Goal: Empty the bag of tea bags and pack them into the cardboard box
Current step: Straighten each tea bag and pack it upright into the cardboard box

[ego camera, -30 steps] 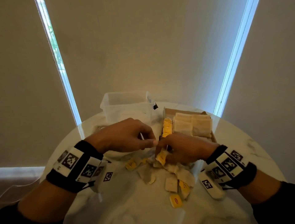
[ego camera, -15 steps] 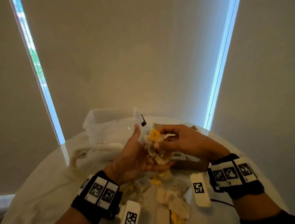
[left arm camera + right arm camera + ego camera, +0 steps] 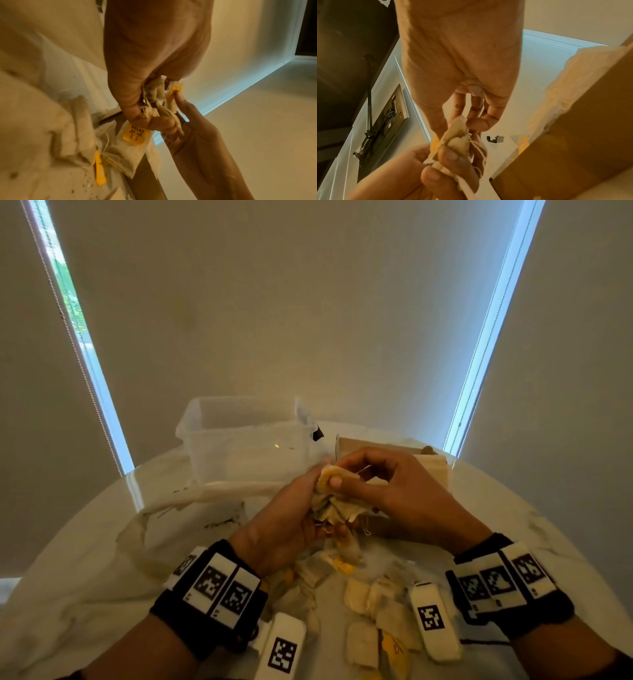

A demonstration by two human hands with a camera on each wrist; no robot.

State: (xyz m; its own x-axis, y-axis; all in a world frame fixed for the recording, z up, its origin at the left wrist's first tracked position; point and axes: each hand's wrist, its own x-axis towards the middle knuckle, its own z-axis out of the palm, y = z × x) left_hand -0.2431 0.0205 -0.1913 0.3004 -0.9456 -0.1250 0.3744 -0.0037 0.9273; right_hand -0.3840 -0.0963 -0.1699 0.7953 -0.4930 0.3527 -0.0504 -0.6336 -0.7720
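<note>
Both hands meet above the table over a bunch of tea bags [image 3: 334,501]. My left hand [image 3: 291,518] grips the bunch [image 3: 154,100] from below, fingers curled round it. My right hand [image 3: 370,484] pinches the top of the bunch [image 3: 457,135] between thumb and fingers. Behind the hands stands the cardboard box [image 3: 435,470], partly hidden, with pale tea bags [image 3: 573,81] packed inside. Several loose tea bags [image 3: 373,597] with yellow tags lie on the table near my wrists. The emptied cloth bag [image 3: 191,508] lies flat to the left.
A clear plastic tub [image 3: 243,436] stands at the back left of the round white table [image 3: 534,529]. Pale roller blinds hang behind the table, with bright window strips at either side. Loose tea bags [image 3: 125,155] with a yellow tag lie under my left hand.
The hands lifted a bunch of tea bags off the table. The left hand, flat half a second ago, now curls round the bunch, and the right pinches its top.
</note>
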